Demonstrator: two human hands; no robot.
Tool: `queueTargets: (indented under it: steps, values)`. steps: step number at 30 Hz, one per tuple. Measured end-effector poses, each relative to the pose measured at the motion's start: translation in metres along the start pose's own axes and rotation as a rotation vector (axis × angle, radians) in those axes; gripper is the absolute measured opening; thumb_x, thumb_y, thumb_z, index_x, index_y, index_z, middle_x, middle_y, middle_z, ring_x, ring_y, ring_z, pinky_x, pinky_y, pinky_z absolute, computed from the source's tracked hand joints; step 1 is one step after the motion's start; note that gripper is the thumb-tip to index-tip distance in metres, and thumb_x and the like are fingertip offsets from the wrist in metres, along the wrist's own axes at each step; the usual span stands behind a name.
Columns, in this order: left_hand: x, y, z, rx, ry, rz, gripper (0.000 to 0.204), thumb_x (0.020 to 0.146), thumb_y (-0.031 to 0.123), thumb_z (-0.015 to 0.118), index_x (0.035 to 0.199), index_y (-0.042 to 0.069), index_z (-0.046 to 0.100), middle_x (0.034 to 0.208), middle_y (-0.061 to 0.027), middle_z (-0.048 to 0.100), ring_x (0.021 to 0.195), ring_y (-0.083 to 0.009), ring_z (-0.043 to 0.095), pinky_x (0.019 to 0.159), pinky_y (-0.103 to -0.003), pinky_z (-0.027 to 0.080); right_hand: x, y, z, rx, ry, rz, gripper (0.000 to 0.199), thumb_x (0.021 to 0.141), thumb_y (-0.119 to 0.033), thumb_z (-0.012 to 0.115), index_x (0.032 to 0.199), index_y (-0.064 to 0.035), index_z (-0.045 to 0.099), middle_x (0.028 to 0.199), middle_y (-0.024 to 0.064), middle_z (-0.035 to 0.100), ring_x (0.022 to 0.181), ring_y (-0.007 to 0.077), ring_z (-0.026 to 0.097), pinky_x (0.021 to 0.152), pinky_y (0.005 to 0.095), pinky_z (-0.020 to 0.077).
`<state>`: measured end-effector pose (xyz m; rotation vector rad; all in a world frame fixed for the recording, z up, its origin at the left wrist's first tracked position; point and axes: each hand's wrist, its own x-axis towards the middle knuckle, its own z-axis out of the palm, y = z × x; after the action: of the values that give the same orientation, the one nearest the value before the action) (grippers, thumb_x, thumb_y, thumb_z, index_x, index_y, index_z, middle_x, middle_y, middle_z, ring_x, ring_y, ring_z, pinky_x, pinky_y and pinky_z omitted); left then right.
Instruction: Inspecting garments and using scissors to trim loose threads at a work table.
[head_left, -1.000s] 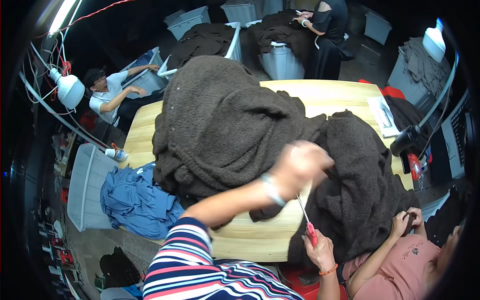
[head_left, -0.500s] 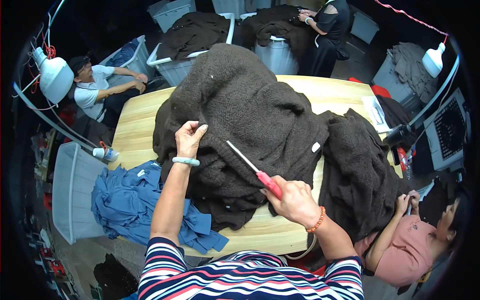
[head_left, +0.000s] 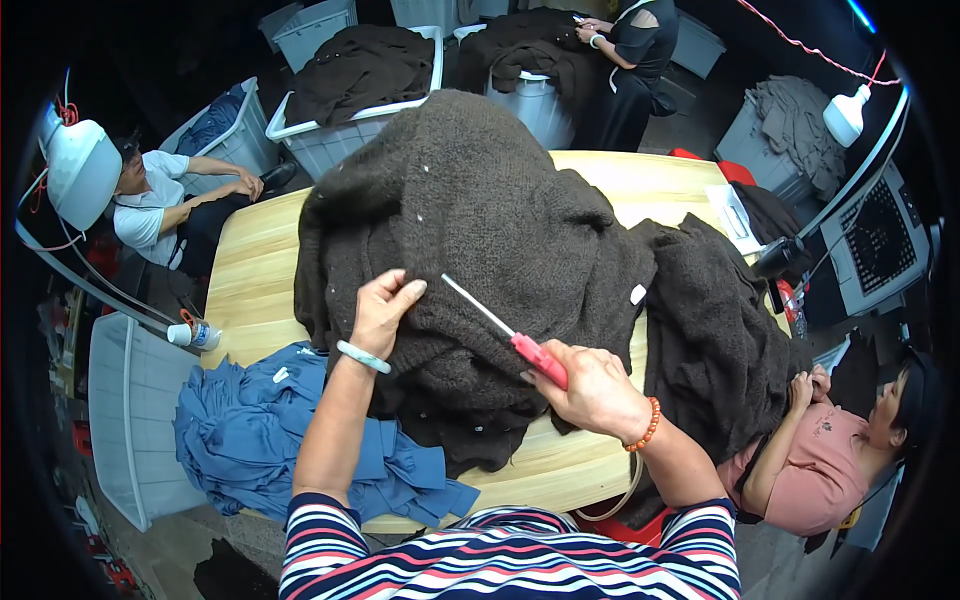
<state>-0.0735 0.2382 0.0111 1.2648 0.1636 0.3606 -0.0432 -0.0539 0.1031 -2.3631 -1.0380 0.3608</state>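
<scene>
A large heap of dark brown knit garment (head_left: 492, 190) lies spread over the middle of the table. My left hand (head_left: 380, 318) is closed in a pinch on its fabric, thumb against fingers, with a pale bangle at the wrist. In my right hand (head_left: 600, 392) is a tool with a pinkish-red handle and long thin metal shaft (head_left: 541, 362). Its tip points up and left, over the knit close to my left fingertips; whether it touches cannot be told. Small white dots run along a strip of the knit above my left hand.
Blue cloth (head_left: 250, 430) is bunched at the left of the wooden table (head_left: 255, 250), near a small bottle (head_left: 195, 333). More dark knitwear (head_left: 715, 330) covers the right side. Lamps (head_left: 82, 175) flank the table. A person in pink (head_left: 805, 465) sits close at right; grey bins stand beyond.
My left hand has slid slightly down on the knit, and more white dots show above it. The tool stays in my right hand near the same spot. The whole view has shifted a little.
</scene>
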Motion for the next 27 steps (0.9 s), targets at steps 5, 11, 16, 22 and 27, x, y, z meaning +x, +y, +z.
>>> queueTargets:
  steps: [5,11,16,22,27]
  values:
    - [0.049,0.031,0.019,0.014,0.013,0.026,0.033,0.091,0.010,0.068,0.119,-0.004,0.058,0.105,-0.0002,0.064,0.090,-0.0065,0.059,0.081,-0.020,0.046,0.008,-0.004,-0.021,0.031,0.061,0.033,0.020,0.090,-0.024,0.063,0.097,-0.0067,0.057,0.071,0.0197,0.063,0.073,0.0406,0.064,0.067,0.0470,0.0506]
    - [0.073,0.001,0.008,0.424,0.085,0.197,0.005,0.088,0.003,0.067,0.090,-0.001,0.068,0.083,0.0047,0.063,0.074,-0.0026,0.054,0.067,-0.019,0.044,0.031,-0.001,-0.023,-0.037,0.106,0.022,0.025,0.092,-0.030,0.059,0.094,-0.0046,0.060,0.070,0.0200,0.064,0.073,0.0397,0.066,0.070,0.0488,0.0522]
    - [0.053,0.001,0.016,0.323,0.058,0.184,0.001,0.088,0.001,0.068,0.089,0.001,0.068,0.083,0.0045,0.064,0.073,-0.0017,0.053,0.066,-0.017,0.043,0.035,0.002,-0.025,-0.046,0.043,0.010,0.027,0.091,-0.033,0.061,0.095,-0.0060,0.062,0.074,0.0211,0.065,0.077,0.0409,0.066,0.074,0.0487,0.0512]
    - [0.047,0.005,0.017,0.098,0.044,0.130,0.008,0.089,0.001,0.067,0.097,0.000,0.069,0.093,-0.0004,0.069,0.083,-0.0057,0.061,0.078,-0.019,0.047,0.035,0.006,-0.026,-0.040,0.044,0.029,0.030,0.090,-0.034,0.061,0.096,-0.0040,0.063,0.078,0.0214,0.067,0.081,0.0407,0.066,0.075,0.0480,0.0513]
    - [0.047,0.007,0.006,0.089,0.026,0.159,0.010,0.089,0.000,0.067,0.098,0.001,0.068,0.096,-0.0010,0.069,0.085,-0.0059,0.061,0.078,-0.020,0.047,0.035,0.012,-0.024,-0.004,-0.014,-0.023,0.029,0.091,-0.034,0.061,0.096,-0.0049,0.061,0.079,0.0214,0.066,0.082,0.0405,0.066,0.077,0.0481,0.0506]
